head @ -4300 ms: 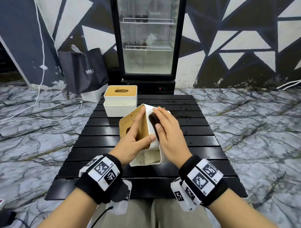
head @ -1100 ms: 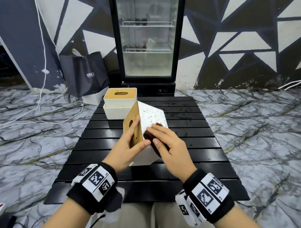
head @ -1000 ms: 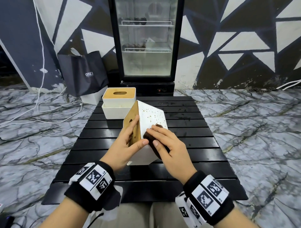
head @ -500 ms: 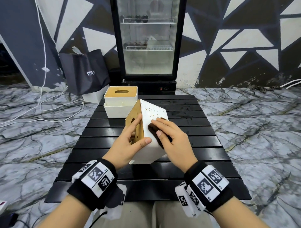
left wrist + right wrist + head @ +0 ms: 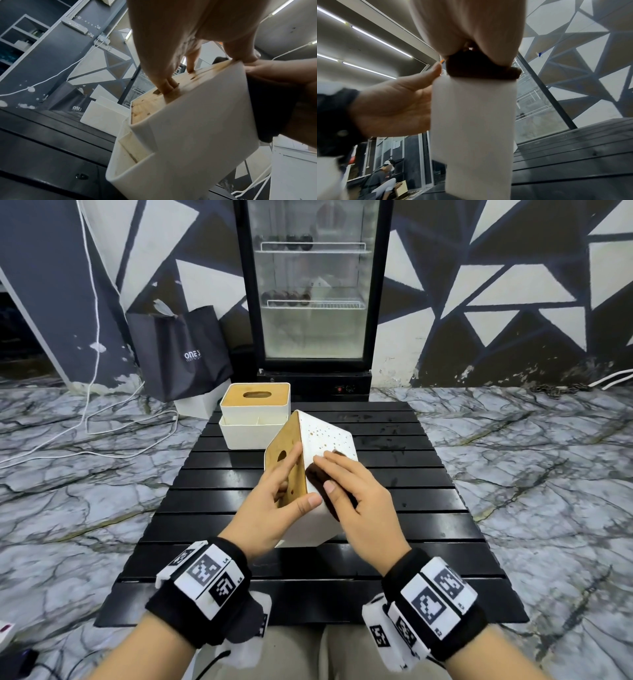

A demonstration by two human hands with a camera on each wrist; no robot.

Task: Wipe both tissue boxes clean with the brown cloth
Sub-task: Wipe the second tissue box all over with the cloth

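A white tissue box (image 5: 330, 440) with a wooden lid (image 5: 277, 470) is tipped on one edge at the middle of the black slatted table (image 5: 411, 508), its brown-spotted side facing up. My left hand (image 5: 303, 474) grips it, fingers (image 5: 164, 83) in the lid slot and thumb on the near corner. With flat fingers my right hand (image 5: 342, 481) presses the brown cloth (image 5: 315, 477) against the spotted side. The cloth (image 5: 481, 67) lies mostly hidden under the palm. The second tissue box (image 5: 255, 412) stands upright at the table's back left.
Behind the table stands a glass-door fridge (image 5: 313, 302), with a black paper bag (image 5: 178, 354) to its left. White cables (image 5: 102, 419) lie on the marble floor at the left. A person (image 5: 385, 175) sits far off in the right wrist view.
Since 4 s ago the box has been turned so its spotted side faces up. Over the last second my right hand slid the cloth a little up that side. The left hand's grip is unchanged.
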